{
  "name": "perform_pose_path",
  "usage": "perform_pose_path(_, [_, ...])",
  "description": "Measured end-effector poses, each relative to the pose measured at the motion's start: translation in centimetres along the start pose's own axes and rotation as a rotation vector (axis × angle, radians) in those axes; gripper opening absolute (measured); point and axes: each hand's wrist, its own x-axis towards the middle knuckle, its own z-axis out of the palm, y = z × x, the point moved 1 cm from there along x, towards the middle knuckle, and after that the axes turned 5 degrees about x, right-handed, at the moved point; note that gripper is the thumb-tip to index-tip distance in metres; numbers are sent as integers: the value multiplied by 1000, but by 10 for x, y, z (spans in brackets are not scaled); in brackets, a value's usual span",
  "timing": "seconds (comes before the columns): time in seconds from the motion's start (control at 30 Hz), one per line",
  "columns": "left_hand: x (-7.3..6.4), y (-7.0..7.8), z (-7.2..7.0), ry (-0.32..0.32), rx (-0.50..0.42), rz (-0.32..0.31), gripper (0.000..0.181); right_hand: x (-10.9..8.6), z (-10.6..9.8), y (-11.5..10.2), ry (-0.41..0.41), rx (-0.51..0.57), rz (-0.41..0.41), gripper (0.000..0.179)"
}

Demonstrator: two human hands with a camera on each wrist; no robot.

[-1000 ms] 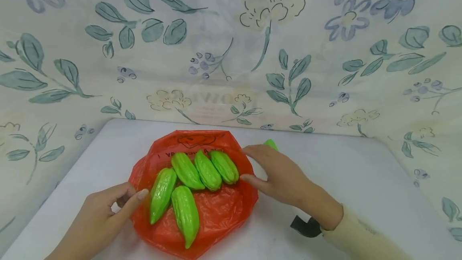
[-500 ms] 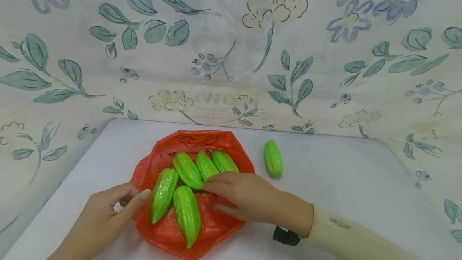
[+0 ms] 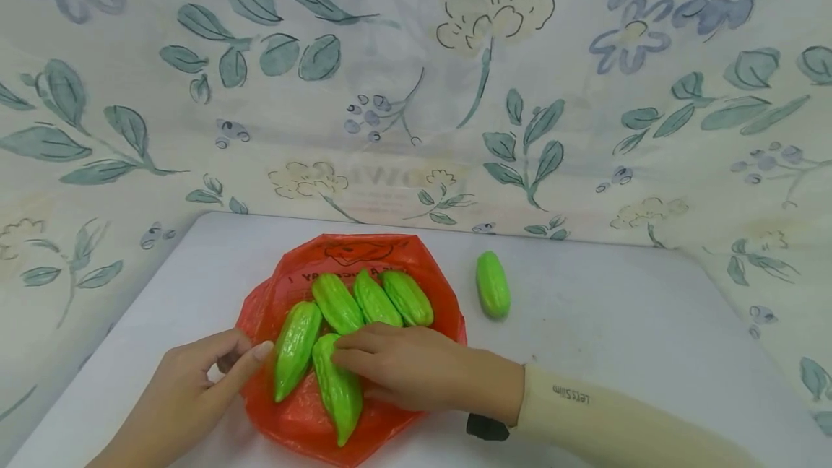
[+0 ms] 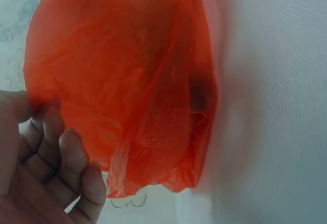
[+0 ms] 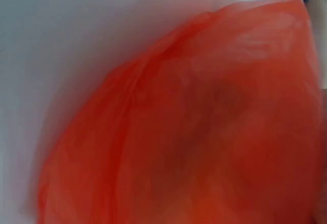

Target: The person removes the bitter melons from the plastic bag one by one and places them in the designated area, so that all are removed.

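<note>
Landmark: an open red translucent plastic bag point(image 3: 292, 430) on the white surface point(image 3: 624, 309); dark print and lettering on its far inner wall, partly covered.

Left hand point(image 3: 188, 381): at the bag's left rim, grip narrow, pinching the thin plastic. The left wrist view shows the bag's edge running between thumb and bent fingers.

Right hand point(image 3: 409, 365): over the bag's right rim, fingers touching the upper end of a glossy, bright-green, ridged, elongated near pod point(image 3: 341, 403) in the bag's near part. Cannot tell whether this grip is closed on it; the thumb is mostly hidden, and in the right wrist view the blurred bag wall blocks the contact.

Other bag contents, same green kind: one left pod point(image 3: 297, 352) along the bag's left side, tilted; three in a row toward its far wall, namely far-left pod point(image 3: 336, 300), far-middle pod point(image 3: 377, 298), far-right pod point(image 3: 408, 298).

Outside the bag: a lone green pod point(image 3: 493, 285), right of it and apart. A cream sleeve with dark lettering point(image 3: 585, 410) and a partly hidden black piece point(image 3: 487, 427) lie right of the bag. Floral-printed sheet point(image 3: 416, 78) behind the bag.
</note>
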Motion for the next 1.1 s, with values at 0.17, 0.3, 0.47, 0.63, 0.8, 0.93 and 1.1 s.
perform_pose_path(0.17, [0, 0, 1, -17, -8, -10, 25, 8, 6, -2, -16, -64, -41, 50])
perform_pose_path(0.3, [-2, 1, 0, -4, -6, 1, 25, 12, 9, -3, -53, -99, -27, 55])
perform_pose_path(0.47, [-3, 1, -1, 4, -6, 4, 26, 14, 11, -4, -85, -113, -2, 58])
perform_pose_path(0.63, [-3, 0, -1, 10, -7, 7, 26, 16, 13, -5, -46, -170, -18, 52])
perform_pose_path(0.8, [-3, 0, -1, 16, -2, 16, 25, 17, 15, -4, -27, -186, -29, 47])
perform_pose_path(0.93, [-2, -1, -1, 22, 4, 27, 24, 17, 16, -3, -20, -177, -30, 45])
perform_pose_path(1.1, [-2, -1, -1, 22, 1, 19, 24, 15, 19, -2, -22, -171, -25, 46])
